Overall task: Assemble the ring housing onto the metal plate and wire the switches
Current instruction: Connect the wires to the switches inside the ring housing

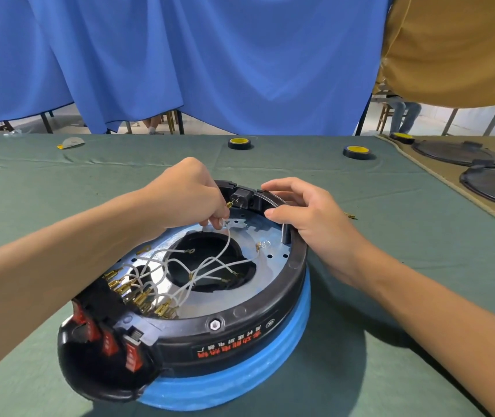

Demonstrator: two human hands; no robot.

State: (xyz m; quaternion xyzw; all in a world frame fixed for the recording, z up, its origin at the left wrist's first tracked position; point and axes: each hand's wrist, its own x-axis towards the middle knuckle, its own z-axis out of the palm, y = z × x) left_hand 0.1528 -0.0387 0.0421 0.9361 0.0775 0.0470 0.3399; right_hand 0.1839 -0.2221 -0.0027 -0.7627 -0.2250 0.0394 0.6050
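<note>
A black ring housing (258,314) sits around a round metal plate (273,266) on a blue base (240,383) at the table's centre. Red rocker switches (111,344) line its front-left bulge, with brass terminals (138,293) and white wires (210,263) running across the plate's central hole. My left hand (192,194) pinches a white wire end beside the black socket (241,195) at the ring's far side. My right hand (309,215) rests on the ring's far right rim, thumb inside and fingers over the edge.
Two black-and-yellow tape rolls (239,143) (357,152) lie on the green cloth behind. Black round covers (459,153) lie on a tan mat at the right. A small brass terminal (350,216) lies right of the ring. Blue curtains hang behind.
</note>
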